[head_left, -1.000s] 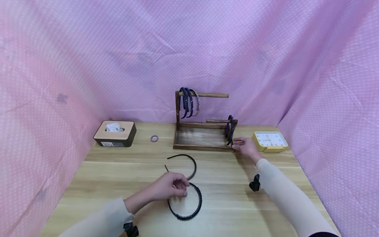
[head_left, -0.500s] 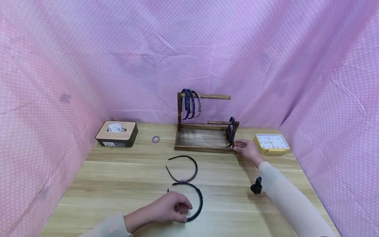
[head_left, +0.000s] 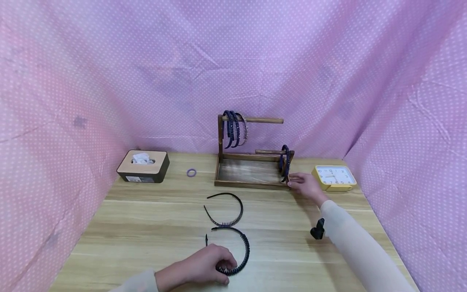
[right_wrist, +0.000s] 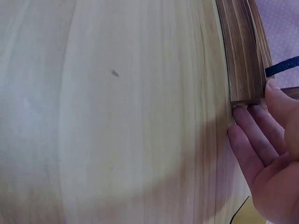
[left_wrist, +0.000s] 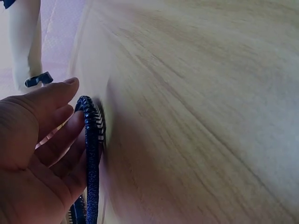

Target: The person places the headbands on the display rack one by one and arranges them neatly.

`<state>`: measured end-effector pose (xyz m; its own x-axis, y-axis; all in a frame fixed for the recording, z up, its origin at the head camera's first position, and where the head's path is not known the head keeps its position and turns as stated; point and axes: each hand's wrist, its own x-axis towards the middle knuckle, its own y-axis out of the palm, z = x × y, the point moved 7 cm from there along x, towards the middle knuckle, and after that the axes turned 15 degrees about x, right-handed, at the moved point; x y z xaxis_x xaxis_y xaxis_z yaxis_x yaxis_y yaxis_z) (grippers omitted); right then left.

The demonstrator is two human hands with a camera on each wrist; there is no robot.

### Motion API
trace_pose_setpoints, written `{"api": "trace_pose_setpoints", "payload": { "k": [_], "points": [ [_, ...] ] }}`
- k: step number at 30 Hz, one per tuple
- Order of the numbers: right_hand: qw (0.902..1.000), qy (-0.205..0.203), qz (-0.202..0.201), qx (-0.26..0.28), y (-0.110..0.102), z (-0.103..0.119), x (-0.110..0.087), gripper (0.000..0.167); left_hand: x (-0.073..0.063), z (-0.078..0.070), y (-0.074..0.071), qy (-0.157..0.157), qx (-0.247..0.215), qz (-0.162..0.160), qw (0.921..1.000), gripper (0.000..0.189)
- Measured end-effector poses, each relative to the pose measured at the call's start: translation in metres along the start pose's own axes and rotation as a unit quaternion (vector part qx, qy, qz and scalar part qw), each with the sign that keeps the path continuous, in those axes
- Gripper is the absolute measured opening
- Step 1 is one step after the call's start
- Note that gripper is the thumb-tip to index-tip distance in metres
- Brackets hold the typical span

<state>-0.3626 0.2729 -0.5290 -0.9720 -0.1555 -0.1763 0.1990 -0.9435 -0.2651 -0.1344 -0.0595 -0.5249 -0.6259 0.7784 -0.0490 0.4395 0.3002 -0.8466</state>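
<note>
Headband [head_left: 247,247], black, toothed: lies on table [head_left: 146,227] nearest person; left hand [head_left: 211,263] at its near curve, thumb and fingers parted around the band. Second black headband [head_left: 241,209]: just beyond. Wooden headband rack [head_left: 251,185]: stands farther back, right hand [head_left: 307,185] pinching its front right corner.

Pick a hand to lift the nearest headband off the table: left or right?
Left, I'd say: the left hand is at the nearest headband, its fingers up against it; the right hand is at the corner of the wooden rack, farther off.
</note>
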Motion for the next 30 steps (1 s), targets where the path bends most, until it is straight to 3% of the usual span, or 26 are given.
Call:
{"api": "trace_pose_setpoints", "payload": {
  "k": [9, 19, 26, 30],
  "points": [
    [0.9993, 0.008, 0.0, 0.036, -0.0048, -0.0031, 0.0003, 0.05, 0.0002, -0.0004, 0.0045, -0.002, 0.015, -0.015, 0.9998, 0.027],
    [0.9999, 0.008, 0.0, 0.015, -0.0005, 0.0033, 0.0011, 0.049, 0.0007, 0.0007, 0.0084, -0.056, 0.041, 0.002, 0.9976, 0.023],
    [0.9999, 0.007, -0.007, 0.013, -0.0002, 0.0034, 0.0022, 0.048, -0.0007, -0.0043, 0.0098, -0.042, 0.091, 0.003, 0.995, 0.023],
    [0.9999, 0.004, -0.009, 0.01, -0.0004, 0.0027, 0.0023, 0.047, -0.0034, -0.007, 0.0059, -0.028, 0.134, -0.025, 0.9903, 0.021]
  ]
}}
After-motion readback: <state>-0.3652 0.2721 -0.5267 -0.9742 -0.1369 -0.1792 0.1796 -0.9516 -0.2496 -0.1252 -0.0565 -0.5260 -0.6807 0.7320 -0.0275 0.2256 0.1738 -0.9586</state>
